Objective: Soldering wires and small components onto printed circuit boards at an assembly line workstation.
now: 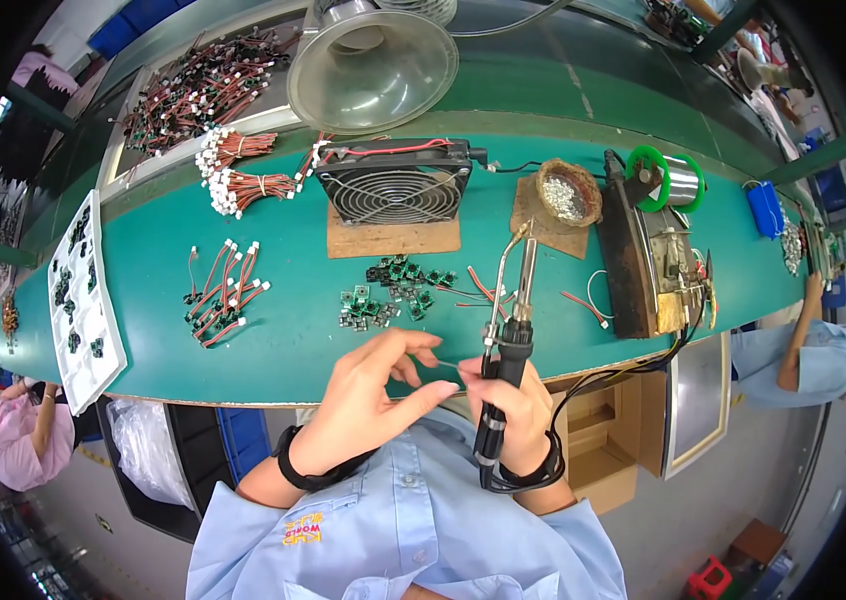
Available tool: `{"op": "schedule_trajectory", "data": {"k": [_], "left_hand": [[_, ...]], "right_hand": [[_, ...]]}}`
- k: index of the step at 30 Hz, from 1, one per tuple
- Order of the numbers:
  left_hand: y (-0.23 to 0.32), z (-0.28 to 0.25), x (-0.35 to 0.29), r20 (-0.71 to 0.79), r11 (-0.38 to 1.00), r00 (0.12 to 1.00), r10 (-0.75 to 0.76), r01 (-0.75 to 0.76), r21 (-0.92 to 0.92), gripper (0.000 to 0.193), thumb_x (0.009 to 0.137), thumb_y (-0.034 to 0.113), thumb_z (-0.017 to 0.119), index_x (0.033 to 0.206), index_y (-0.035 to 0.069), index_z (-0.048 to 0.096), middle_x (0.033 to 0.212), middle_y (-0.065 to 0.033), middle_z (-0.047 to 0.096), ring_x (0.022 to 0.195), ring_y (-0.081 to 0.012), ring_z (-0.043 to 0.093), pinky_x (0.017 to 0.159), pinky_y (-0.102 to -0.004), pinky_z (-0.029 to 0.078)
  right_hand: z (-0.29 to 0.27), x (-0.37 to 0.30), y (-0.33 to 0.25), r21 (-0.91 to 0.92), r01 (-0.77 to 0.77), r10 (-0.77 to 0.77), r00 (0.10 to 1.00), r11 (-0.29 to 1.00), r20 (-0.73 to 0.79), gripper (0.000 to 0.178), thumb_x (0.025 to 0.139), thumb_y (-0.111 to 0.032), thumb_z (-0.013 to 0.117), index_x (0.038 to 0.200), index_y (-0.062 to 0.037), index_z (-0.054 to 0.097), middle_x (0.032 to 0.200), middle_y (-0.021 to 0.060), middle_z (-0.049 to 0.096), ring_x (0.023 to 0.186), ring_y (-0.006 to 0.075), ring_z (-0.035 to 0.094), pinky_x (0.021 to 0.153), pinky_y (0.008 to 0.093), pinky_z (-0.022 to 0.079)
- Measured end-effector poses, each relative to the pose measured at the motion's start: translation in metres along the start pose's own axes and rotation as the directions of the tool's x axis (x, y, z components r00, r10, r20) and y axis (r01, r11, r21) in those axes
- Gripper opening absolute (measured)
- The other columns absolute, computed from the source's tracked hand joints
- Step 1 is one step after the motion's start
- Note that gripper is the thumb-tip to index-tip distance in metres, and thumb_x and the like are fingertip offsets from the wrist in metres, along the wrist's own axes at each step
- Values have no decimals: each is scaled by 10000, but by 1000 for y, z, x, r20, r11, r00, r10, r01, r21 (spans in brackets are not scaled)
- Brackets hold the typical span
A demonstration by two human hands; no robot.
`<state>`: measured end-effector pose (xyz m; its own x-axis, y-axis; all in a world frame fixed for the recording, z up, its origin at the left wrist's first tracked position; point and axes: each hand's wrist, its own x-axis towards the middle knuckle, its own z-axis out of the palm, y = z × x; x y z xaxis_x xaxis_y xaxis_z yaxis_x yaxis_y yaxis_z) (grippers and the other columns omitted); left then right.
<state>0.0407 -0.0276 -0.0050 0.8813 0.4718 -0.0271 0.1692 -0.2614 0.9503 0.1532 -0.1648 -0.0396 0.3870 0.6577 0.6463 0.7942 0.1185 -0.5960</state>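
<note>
My right hand (515, 402) is wrapped around a soldering iron (515, 350) whose metal tip points away from me, with a thin solder feed tube (499, 290) alongside. Just left of it, my left hand (375, 395) hovers at the table's near edge, thumb apart from the half-curled fingers. A thin pale strand (449, 364) shows between the two hands; which of them holds it is unclear. Beyond my hands lies a cluster of small green circuit boards (408, 285). Several red-and-black wire leads with white connectors (226, 297) lie to the left, and loose red wires (485, 288) lie near the iron.
A black fan (395, 190) stands behind the boards, below a funnel-shaped fume hood (373, 75). A bowl of pale pellets (567, 194), a solder spool (681, 183) and a worn metal soldering unit (633, 270) stand at right. At left lies a white tray (93, 310) with parts.
</note>
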Motion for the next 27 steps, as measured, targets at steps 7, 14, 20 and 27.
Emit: {"op": "schedule_trajectory", "data": {"k": [7,14,20,27], "left_hand": [[1,2,3,41,972,971,235,-235,-2,125,759,-3,656,866,-14,593,782,-97,622,654,-176,593,595,-274,458],[11,-3,11,133,910,923,361,-380,166,141,712,-8,661,824,17,579,792,-74,583,672,-208,576,598,-303,446],[22,-4,11,215,763,867,450,-498,412,173,668,14,673,792,44,557,785,-51,539,659,-219,542,605,-323,433],[15,-5,5,298,662,812,502,-582,472,186,647,23,660,781,50,534,750,-48,511,632,-192,527,618,-296,414]], "right_hand": [[-5,4,-10,133,-107,118,990,985,-80,412,687,109,704,964,-65,453,805,140,632,705,253,636,611,308,512],[-9,2,-13,193,-168,177,984,967,-26,445,619,73,689,1008,-73,531,851,114,619,678,240,591,608,312,470],[-18,9,-16,70,-158,149,982,985,115,417,642,89,647,1013,-71,542,803,114,590,610,250,550,555,315,444],[-29,2,-20,133,-219,195,965,967,175,410,641,64,645,1012,-79,544,836,126,605,627,236,580,533,298,464]]}}
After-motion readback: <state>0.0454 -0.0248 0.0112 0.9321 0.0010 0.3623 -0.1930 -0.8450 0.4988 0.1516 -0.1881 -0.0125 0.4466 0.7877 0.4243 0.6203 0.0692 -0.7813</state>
